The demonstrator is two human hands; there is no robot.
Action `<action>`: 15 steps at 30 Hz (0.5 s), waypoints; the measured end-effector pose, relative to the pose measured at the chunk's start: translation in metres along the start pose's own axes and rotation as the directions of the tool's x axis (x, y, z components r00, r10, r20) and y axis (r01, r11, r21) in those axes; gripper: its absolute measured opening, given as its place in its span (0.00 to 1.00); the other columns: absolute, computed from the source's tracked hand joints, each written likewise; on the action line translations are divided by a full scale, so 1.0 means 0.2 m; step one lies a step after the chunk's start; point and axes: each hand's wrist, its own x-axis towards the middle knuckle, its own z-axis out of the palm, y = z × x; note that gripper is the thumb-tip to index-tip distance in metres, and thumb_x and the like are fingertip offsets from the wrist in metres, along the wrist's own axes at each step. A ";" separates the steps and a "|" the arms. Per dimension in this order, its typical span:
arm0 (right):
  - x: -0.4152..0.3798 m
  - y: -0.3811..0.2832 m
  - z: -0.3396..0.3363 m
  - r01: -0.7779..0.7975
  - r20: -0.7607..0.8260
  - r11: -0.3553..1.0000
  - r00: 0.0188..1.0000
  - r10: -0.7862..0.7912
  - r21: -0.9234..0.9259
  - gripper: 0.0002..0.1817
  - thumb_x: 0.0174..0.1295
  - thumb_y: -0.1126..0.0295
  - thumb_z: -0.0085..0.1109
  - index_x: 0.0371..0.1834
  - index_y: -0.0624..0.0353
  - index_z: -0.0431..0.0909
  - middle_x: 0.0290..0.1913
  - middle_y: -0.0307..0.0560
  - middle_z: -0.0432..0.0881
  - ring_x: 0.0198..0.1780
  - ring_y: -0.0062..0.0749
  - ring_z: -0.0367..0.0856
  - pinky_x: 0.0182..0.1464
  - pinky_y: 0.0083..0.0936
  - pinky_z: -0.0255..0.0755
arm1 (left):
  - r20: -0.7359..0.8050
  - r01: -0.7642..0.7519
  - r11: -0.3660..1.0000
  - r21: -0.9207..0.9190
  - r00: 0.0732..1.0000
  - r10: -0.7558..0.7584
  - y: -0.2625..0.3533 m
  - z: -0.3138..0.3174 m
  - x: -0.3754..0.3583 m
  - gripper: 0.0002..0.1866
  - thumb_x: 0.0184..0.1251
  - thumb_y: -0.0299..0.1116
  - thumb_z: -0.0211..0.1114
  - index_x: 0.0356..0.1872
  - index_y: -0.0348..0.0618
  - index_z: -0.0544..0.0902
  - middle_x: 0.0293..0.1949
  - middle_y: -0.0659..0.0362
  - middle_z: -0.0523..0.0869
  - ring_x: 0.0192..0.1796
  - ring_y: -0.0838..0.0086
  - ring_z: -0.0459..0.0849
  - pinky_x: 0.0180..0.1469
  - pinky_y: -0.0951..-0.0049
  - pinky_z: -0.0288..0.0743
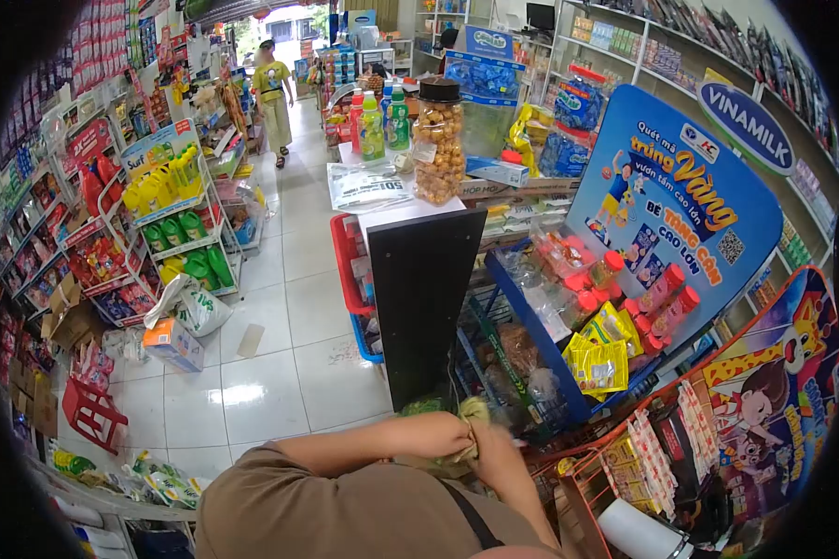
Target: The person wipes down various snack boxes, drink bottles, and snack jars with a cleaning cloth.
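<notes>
Low in the view, both my hands meet in front of my body at a crumpled yellow-green cloth. My left hand is closed on the cloth. Close beside it, my right hand is also wrapped on the cloth, a little blurred. Just beyond them stands the black side panel of a counter. On the white counter top are a tall jar of round brown snacks, green bottles and a plastic packet.
A blue display bin with yellow packets and pink-lidded jars stands right of the counter. Racks of goods line the left side. A plastic bag and a box lie on the floor. A person stands in the far aisle.
</notes>
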 end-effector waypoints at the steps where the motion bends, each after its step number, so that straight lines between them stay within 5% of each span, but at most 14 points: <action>1: 0.00 0.04 0.03 -0.009 0.036 1.000 0.999 0.008 0.017 0.24 0.42 0.73 0.60 0.48 0.55 0.70 0.40 0.58 0.77 0.43 0.56 0.74 0.44 0.44 0.67 | 0.055 0.048 0.991 0.123 0.997 -0.055 0.06 -0.02 -0.03 0.16 0.65 0.41 0.50 0.34 0.37 0.77 0.31 0.47 0.81 0.36 0.53 0.79 0.39 0.58 0.71; 2: 0.00 0.08 0.05 -0.022 0.067 0.999 0.998 0.020 0.032 0.25 0.41 0.71 0.61 0.47 0.54 0.70 0.37 0.58 0.78 0.40 0.57 0.75 0.40 0.44 0.69 | 0.105 0.082 0.965 0.248 0.988 -0.111 0.09 -0.04 -0.04 0.15 0.65 0.40 0.50 0.34 0.38 0.78 0.31 0.48 0.81 0.36 0.53 0.79 0.39 0.58 0.71; 5: -0.10 0.18 0.04 -0.056 0.143 0.995 0.987 0.067 -0.080 0.24 0.41 0.71 0.60 0.47 0.54 0.71 0.33 0.57 0.78 0.38 0.54 0.76 0.40 0.43 0.69 | 0.087 -0.048 0.967 0.250 0.996 0.027 -0.05 -0.09 -0.14 0.14 0.64 0.40 0.51 0.35 0.39 0.78 0.31 0.48 0.81 0.37 0.54 0.79 0.38 0.59 0.71; 7: -0.18 0.20 -0.01 -0.115 0.109 0.992 0.987 0.121 -0.057 0.20 0.44 0.73 0.56 0.45 0.52 0.73 0.32 0.56 0.79 0.36 0.53 0.78 0.38 0.42 0.71 | -0.011 0.002 0.994 0.113 1.000 -0.001 -0.01 -0.24 -0.26 0.11 0.62 0.38 0.53 0.33 0.42 0.79 0.29 0.49 0.80 0.33 0.52 0.78 0.34 0.59 0.70; 9: -0.31 0.27 -0.01 -0.196 0.065 0.978 0.977 0.201 -0.070 0.19 0.46 0.75 0.53 0.45 0.50 0.74 0.32 0.55 0.79 0.36 0.51 0.79 0.37 0.42 0.71 | -0.136 -0.018 0.986 0.167 0.990 0.041 -0.05 -0.35 -0.35 0.10 0.61 0.36 0.54 0.33 0.41 0.79 0.30 0.50 0.81 0.34 0.52 0.77 0.35 0.59 0.70; 11: -0.42 0.34 -0.03 -0.318 0.037 0.947 0.947 0.320 -0.048 0.19 0.47 0.75 0.53 0.46 0.48 0.75 0.33 0.55 0.79 0.37 0.50 0.79 0.38 0.41 0.71 | -0.523 0.083 0.991 0.105 0.852 -0.016 -0.03 -0.43 -0.42 0.06 0.58 0.26 0.58 0.36 0.39 0.80 0.28 0.50 0.80 0.30 0.60 0.79 0.32 0.66 0.70; 13: -0.56 0.38 -0.02 -0.372 -0.016 0.926 0.927 0.374 0.064 0.21 0.45 0.75 0.55 0.47 0.48 0.75 0.34 0.55 0.79 0.38 0.50 0.79 0.39 0.41 0.71 | -0.753 -0.038 0.979 -0.199 0.646 -0.128 -0.12 -0.44 -0.36 0.05 0.59 0.23 0.56 0.34 0.35 0.79 0.25 0.59 0.77 0.26 0.77 0.73 0.29 0.79 0.66; 15: -0.70 0.37 -0.01 -0.328 -0.132 0.927 0.926 0.353 0.184 0.24 0.43 0.75 0.57 0.49 0.49 0.74 0.35 0.56 0.79 0.39 0.50 0.78 0.40 0.41 0.71 | -0.803 -0.260 0.954 -0.150 0.595 0.035 -0.06 -0.42 -0.16 0.05 0.61 0.23 0.56 0.33 0.34 0.79 0.26 0.63 0.74 0.27 0.80 0.70 0.31 0.81 0.64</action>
